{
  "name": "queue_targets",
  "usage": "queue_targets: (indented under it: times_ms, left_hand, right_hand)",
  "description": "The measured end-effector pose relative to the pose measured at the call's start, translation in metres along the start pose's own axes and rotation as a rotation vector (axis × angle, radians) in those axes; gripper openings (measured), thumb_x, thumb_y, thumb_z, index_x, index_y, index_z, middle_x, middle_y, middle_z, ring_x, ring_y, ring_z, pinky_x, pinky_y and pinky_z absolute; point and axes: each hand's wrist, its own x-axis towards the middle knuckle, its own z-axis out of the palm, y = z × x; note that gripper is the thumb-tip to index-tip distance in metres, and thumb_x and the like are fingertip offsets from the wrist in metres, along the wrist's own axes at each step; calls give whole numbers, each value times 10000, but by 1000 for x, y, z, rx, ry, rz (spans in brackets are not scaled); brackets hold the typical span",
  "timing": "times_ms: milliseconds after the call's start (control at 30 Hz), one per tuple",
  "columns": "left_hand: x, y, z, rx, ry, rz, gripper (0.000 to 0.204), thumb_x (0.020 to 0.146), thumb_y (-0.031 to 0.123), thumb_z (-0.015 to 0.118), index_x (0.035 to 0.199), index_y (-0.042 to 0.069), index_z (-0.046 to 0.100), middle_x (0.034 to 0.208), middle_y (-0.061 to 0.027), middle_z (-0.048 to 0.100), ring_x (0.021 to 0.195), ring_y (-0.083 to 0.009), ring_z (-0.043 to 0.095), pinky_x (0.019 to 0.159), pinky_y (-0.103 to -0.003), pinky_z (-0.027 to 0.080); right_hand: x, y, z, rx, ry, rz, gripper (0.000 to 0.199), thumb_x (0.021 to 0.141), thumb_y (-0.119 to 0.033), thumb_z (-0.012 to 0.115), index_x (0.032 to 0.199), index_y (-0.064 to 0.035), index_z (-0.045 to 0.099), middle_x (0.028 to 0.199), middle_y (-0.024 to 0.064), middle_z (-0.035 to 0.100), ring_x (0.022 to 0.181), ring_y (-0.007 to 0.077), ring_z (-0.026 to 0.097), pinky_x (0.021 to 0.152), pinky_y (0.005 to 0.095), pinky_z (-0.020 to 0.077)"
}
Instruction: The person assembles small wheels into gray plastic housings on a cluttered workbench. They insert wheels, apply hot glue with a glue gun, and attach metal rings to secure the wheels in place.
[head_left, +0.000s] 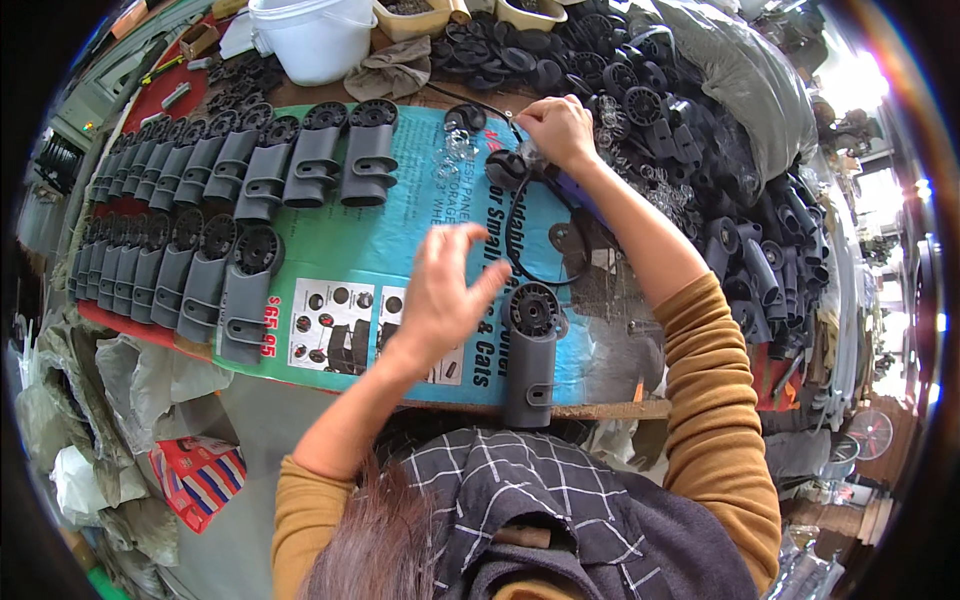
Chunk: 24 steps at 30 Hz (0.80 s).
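- Left hand: raised above the blue printed sheet, fingers spread apart, nothing held.
- Right hand: closed on a purple-handled power tool with a black cord, at the sheet's far edge.
- Grey wheel housing: laid on the sheet's near edge, just right of the left hand.
- Finished grey housings: ranked in two rows at left.
- Loose black wheels: heaped at right.

Grey wheel housings, teal sheet, seemingly purple tool.

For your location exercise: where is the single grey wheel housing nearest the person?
In the head view, the grey wheel housing stands alone on the turquoise sheet, right of the left hand.
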Motion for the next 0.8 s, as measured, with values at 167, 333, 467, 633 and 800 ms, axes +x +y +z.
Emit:
queue_targets:
  times_ms: [167, 333, 467, 633, 800]
  left_hand:
    - [46, -14, 3, 51, 150, 68, 363, 862, 256, 690, 1112, 8, 599, 1049, -162, 622, 1023, -327, 565, 908, -405, 443]
    - [47, -12, 12, 19, 154, 54, 332, 851, 210, 691, 1117, 28, 611, 1037, -146, 642, 967, -303, 574, 878, -392, 456]
    - [42, -15, 9, 13, 172, 1, 342, 847, 211, 696, 1116, 14, 619, 1044, -138, 647, 934, -282, 577, 864, -378, 462]
    - [43, -18, 5, 40, 199, 3, 328, 844, 193, 700, 1108, 12, 630, 1031, -121, 651, 901, -249, 575, 835, -359, 472]
    - [41, -17, 1, 21, 211, 36, 317, 846, 195, 706, 1104, 22, 643, 1019, -100, 648, 844, -199, 571, 793, -329, 488]
  right_hand:
    - [-5, 7, -13, -118, -173, -73, 175, 790, -284, 643, 861, -190, 773, 922, -6, 710, 1020, 230, 564, 871, 428, 385]
    - [8, -2, -1, -30, -197, -190, 141, 798, -262, 634, 820, -204, 761, 919, -53, 700, 993, 196, 566, 861, 421, 368]
    - [7, -5, 10, -19, -147, -211, 128, 787, -263, 646, 806, -213, 762, 913, -68, 701, 975, 200, 569, 854, 424, 366]
    - [14, -19, 11, -137, -167, -355, 133, 784, -232, 639, 828, -189, 757, 907, -23, 706, 959, 216, 600, 847, 410, 391]
    - [54, -18, 22, 19, -499, 459, 332, 773, -200, 643, 1063, -55, 715, 1190, 173, 664, 1125, 309, 635, 965, 444, 449]
